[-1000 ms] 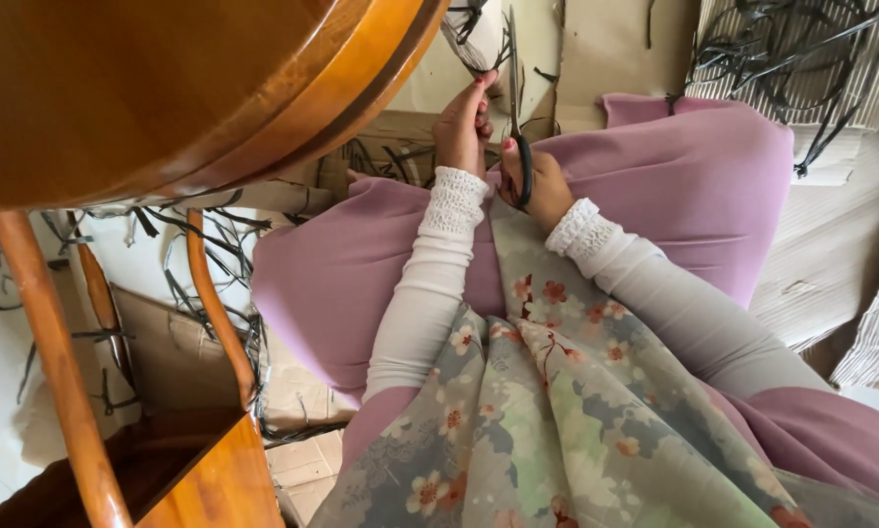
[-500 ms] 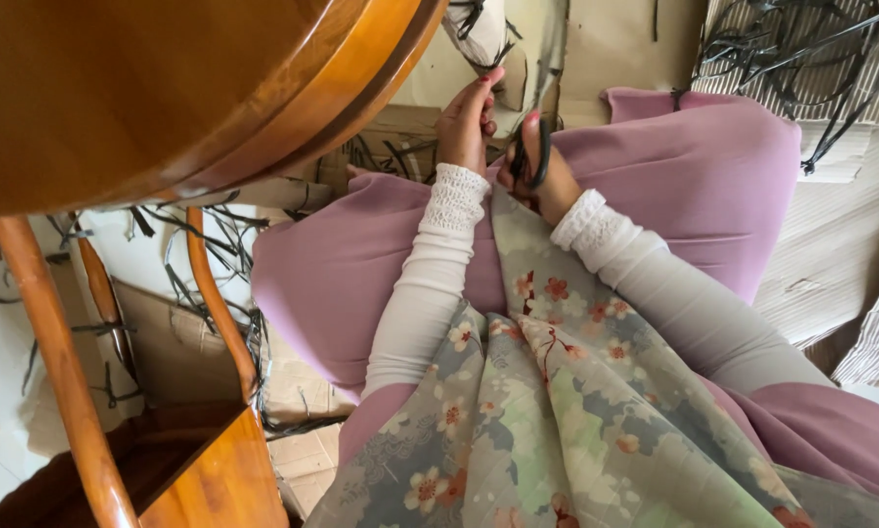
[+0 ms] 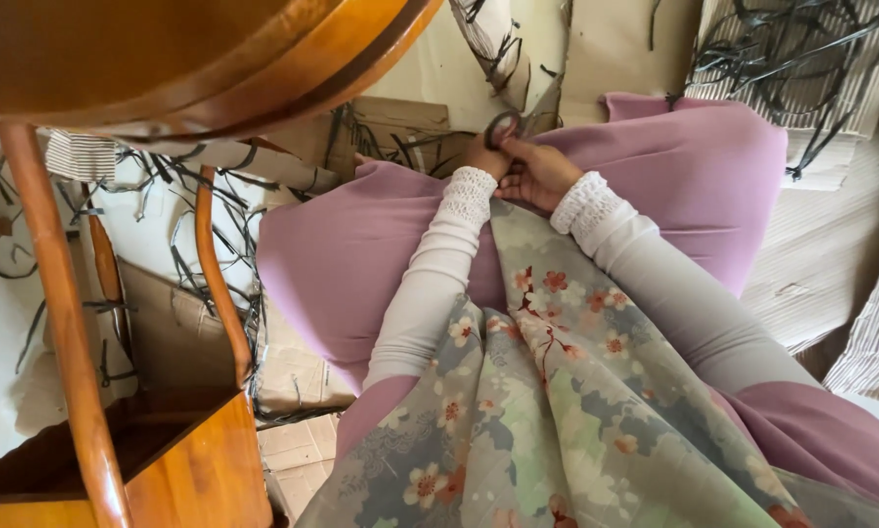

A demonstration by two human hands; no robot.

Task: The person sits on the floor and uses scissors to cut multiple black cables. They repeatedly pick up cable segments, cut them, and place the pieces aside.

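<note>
Holding scissors (image 3: 514, 125) just past your knees, both hands meet at the handles: right hand (image 3: 540, 172) closed round them, left hand (image 3: 481, 156) prob. gripping too, partly hidden. Blades point away towards the cardboard (image 3: 611, 49), long axis up-right.

Home craft floor: wooden table (image 3: 166, 59), cardboard scraps (image 3: 811, 254).

Left hand (image 3: 481, 156) and right hand (image 3: 537, 174) touching; fingers curled.
</note>
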